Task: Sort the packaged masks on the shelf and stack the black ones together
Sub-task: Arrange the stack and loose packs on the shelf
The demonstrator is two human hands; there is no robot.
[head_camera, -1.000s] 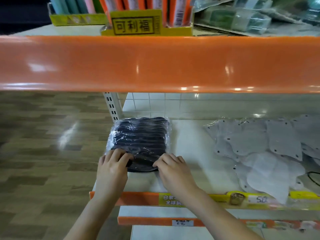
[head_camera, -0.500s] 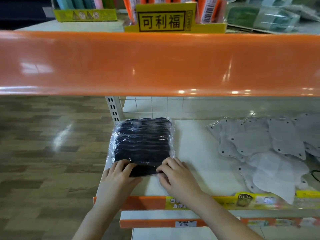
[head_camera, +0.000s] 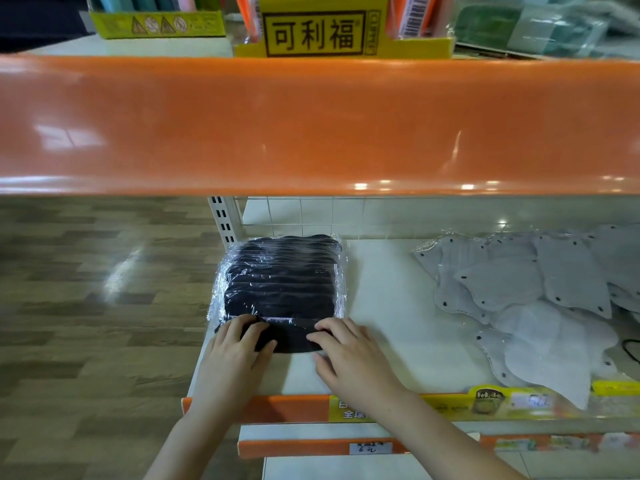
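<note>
A stack of black masks [head_camera: 280, 278] in clear wrap lies at the left end of the white shelf [head_camera: 388, 306], its packs overlapping from back to front. My left hand [head_camera: 232, 355] rests with its fingers flat on the near left edge of the front black pack. My right hand [head_camera: 349, 355] touches the pack's near right corner with straight fingers, its thumb on the shelf. Loose grey masks [head_camera: 519, 289] in clear packaging are spread over the right part of the same shelf, apart from the black stack.
The orange front of the upper shelf [head_camera: 311, 126] overhangs low across the whole view. A yellow display box [head_camera: 318, 32] stands on top of it. An orange and yellow price strip [head_camera: 450, 407] runs along the shelf's front edge. The slotted shelf post [head_camera: 223, 220] and wooden floor [head_camera: 86, 306] lie to the left.
Both hands have stayed on the front black pack, flattening its near edge against the stack. The view has tilted and come slightly closer.
</note>
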